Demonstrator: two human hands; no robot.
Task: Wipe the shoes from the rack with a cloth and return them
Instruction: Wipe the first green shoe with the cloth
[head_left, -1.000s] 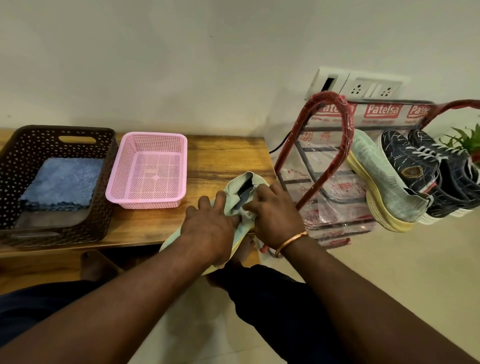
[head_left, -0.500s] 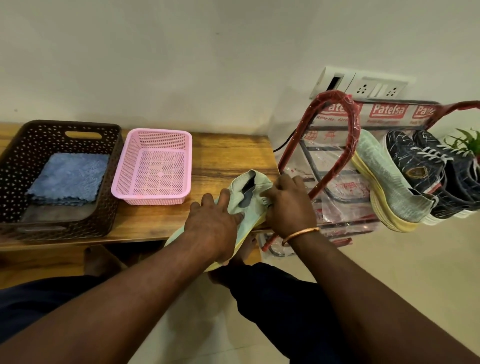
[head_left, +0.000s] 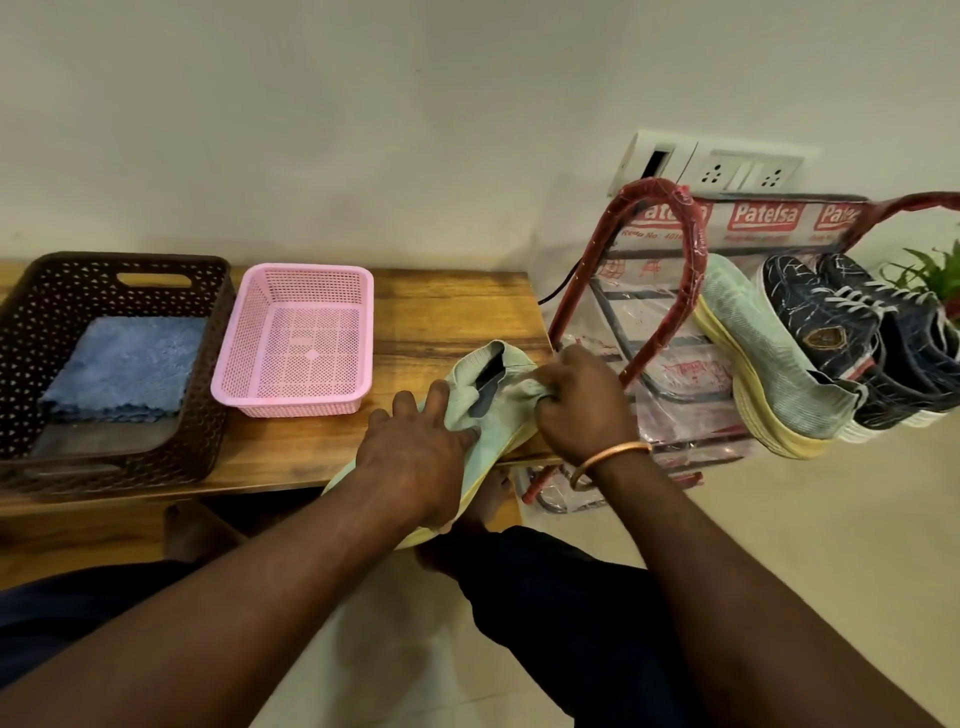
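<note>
Left hand (head_left: 415, 457) holds pale-green shoe (head_left: 501, 400); right hand (head_left: 576, 410) pinches its collar.

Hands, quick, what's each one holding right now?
Left hand: grips the pale green shoe.
Right hand: pinches bunched pale fabric at the shoe's opening.

I read the shoe (head_left: 500, 423) as pale green knit cloth, matt, on a smooth yellow sole. At 11 o'clock, the bench (head_left: 447, 312) is grained wood with a slight sheen. At 10 o'clock, the pink basket (head_left: 301, 402) and the brown basket (head_left: 31, 322) are perforated plastic. The blue cloth (head_left: 130, 364) is fluffy pile. At 2 o'clock, the rack (head_left: 693, 270) tubing carries glossy, wrinkled film.
</note>
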